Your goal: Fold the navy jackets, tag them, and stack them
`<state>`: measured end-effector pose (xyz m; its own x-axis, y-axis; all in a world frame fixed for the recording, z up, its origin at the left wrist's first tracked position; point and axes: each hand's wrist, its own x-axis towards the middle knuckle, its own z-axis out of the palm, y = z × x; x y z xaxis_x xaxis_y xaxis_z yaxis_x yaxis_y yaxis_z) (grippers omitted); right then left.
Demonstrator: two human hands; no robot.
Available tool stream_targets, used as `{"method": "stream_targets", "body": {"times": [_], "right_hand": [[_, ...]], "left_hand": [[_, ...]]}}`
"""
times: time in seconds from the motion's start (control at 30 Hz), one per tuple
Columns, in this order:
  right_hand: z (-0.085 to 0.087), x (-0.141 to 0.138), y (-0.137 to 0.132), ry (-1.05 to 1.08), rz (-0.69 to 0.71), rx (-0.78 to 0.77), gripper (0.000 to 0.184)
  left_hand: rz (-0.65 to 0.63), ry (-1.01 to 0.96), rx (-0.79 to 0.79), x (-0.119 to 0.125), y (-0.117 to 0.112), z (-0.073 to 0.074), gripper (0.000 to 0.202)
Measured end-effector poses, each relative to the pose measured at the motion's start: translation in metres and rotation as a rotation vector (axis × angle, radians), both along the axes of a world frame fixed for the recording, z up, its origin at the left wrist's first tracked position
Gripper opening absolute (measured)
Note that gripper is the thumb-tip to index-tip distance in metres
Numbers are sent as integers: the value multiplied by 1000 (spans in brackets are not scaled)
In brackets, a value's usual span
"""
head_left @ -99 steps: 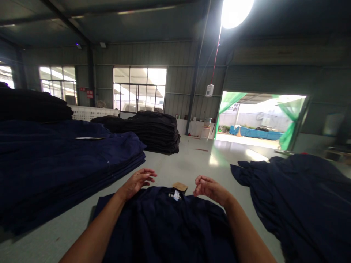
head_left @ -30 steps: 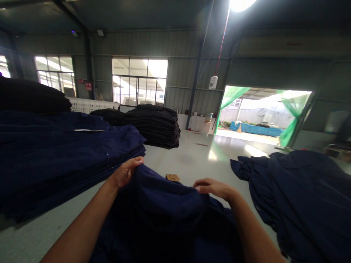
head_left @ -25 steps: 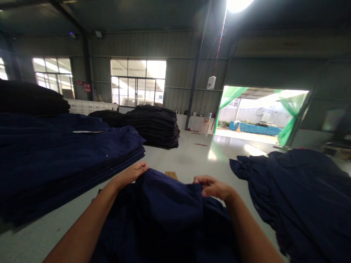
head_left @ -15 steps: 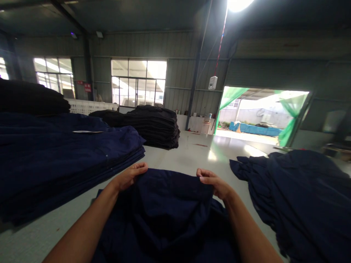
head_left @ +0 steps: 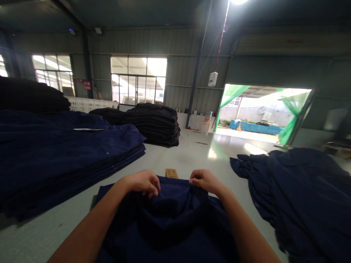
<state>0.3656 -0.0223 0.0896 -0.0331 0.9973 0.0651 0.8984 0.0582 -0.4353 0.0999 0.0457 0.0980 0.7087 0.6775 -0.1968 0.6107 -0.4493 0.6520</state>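
Note:
A dark navy cloth garment (head_left: 170,233) lies in front of me on the pale table, its far edge lifted and its middle sagging in folds. My left hand (head_left: 144,182) is closed at the left of that edge, fingers curled down against the cloth; the exact grip is partly hidden. On the other side my right hand (head_left: 204,180) pinches the edge between thumb and fingers. Just beyond the edge, between the hands, a small brown cardboard-like piece (head_left: 171,173) shows.
Folded navy garments (head_left: 68,153) are stacked at the left, with a black cloth pile (head_left: 156,126) behind. A loose navy heap (head_left: 301,197) covers the table's right side. A white switch box (head_left: 213,79) hangs on a cord above the pale tabletop (head_left: 186,157).
My left hand has moved right and turned over, its fingers now pointing down. My right hand has shifted slightly left. The lifted edge is lower, and the brown piece has come into view.

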Motion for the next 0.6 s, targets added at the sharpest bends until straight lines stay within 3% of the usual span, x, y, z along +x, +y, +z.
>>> {"method": "stream_targets", "body": {"times": [0.03,0.13,0.23,0.33,0.4,0.47,0.6], "right_hand": [[3,-4,-4,11,41,-92,21],[5,-14,-12,-141,16,-273,32],[5,-23,-16,-304,-13,-375,43],[10,-34,-17,-372,-39,-234,27],[12,-43,-17,-412,-70,-93,34],[8,-52,-16,-417,-73,-80,39],[-17,-59,-8,-316,-108,-363,68]], "left_hand": [[-22,73,0,0,-4,2,25],[45,292,224,1,-8,-1,39],[37,426,228,2,-6,-3,39],[7,267,301,7,-9,1,27],[0,196,439,13,-12,1,29],[-2,249,490,18,-15,-4,42],[-21,463,288,21,-11,-30,88]]}}
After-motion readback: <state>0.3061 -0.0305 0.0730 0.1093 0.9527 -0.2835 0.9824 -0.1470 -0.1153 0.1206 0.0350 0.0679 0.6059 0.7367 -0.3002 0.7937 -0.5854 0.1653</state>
